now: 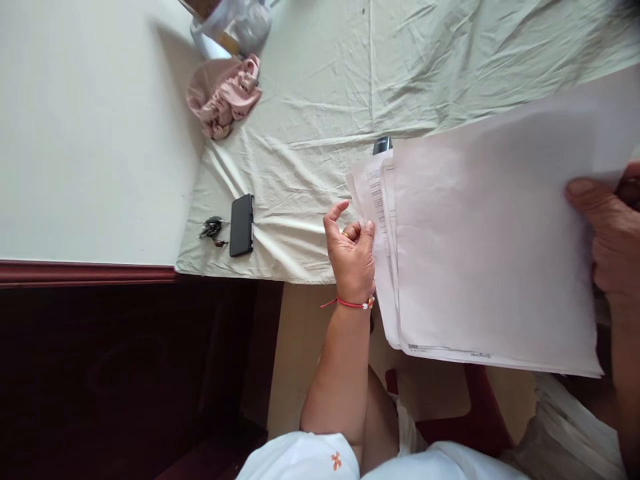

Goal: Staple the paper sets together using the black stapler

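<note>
A loose stack of white paper sheets (495, 240) spreads between my two hands, its top sheet blank on the side that shows. Printed lines appear on the sheets fanned out at its left edge. My left hand (350, 257) pinches that left edge between thumb and bent fingers, the index finger raised off the paper. At the far side, my right hand (613, 230) grips the right edge, thumb on top; its other fingers are mostly hidden. Just beyond the stack's upper left corner, a small dark object (383, 145) pokes out, largely covered.
A cream cloth (310, 127) with creases covers the table. On it lie a black phone (241, 225), a dark coiled cable (213, 228), a crumpled pink cloth (225, 97) and a clear plastic bag (240, 27). A white wall (90, 133) borders the left side.
</note>
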`<action>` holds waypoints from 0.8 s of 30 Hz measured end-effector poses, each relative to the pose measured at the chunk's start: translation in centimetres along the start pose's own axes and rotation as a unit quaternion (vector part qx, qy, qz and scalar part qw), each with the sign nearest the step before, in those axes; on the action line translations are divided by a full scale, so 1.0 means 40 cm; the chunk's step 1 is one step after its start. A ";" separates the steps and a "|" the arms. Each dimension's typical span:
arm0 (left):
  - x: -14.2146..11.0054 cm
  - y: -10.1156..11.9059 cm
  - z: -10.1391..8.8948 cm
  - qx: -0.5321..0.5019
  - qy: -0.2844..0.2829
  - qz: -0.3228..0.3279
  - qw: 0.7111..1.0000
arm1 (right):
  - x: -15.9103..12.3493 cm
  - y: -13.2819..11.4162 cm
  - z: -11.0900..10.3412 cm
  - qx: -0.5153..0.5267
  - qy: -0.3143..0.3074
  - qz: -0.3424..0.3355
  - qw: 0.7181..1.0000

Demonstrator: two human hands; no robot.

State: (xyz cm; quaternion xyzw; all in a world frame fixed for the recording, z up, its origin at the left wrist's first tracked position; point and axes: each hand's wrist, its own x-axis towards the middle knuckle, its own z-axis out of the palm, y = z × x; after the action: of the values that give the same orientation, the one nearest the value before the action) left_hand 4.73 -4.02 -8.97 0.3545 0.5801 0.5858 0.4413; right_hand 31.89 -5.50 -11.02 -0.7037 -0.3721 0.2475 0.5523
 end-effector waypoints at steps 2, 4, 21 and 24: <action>0.002 -0.001 -0.002 0.025 -0.012 0.012 1.000 | -0.003 -0.007 0.002 0.017 0.009 -0.001 1.000; 0.005 -0.001 -0.005 0.042 -0.034 0.010 0.998 | -0.008 -0.014 0.003 0.022 0.002 0.005 1.000; 0.001 0.008 -0.019 0.011 -0.106 -0.043 0.993 | -0.036 -0.060 0.012 0.073 -0.005 0.042 0.996; 0.001 0.010 -0.019 0.002 -0.101 -0.047 0.994 | -0.027 -0.053 0.019 0.115 0.006 0.030 0.993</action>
State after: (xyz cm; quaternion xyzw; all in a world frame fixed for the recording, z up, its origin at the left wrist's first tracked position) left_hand 3.96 -4.22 -8.65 0.3857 0.5497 0.5242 0.5237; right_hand 30.14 -5.68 -9.24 -0.6478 -0.3162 0.3010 0.6244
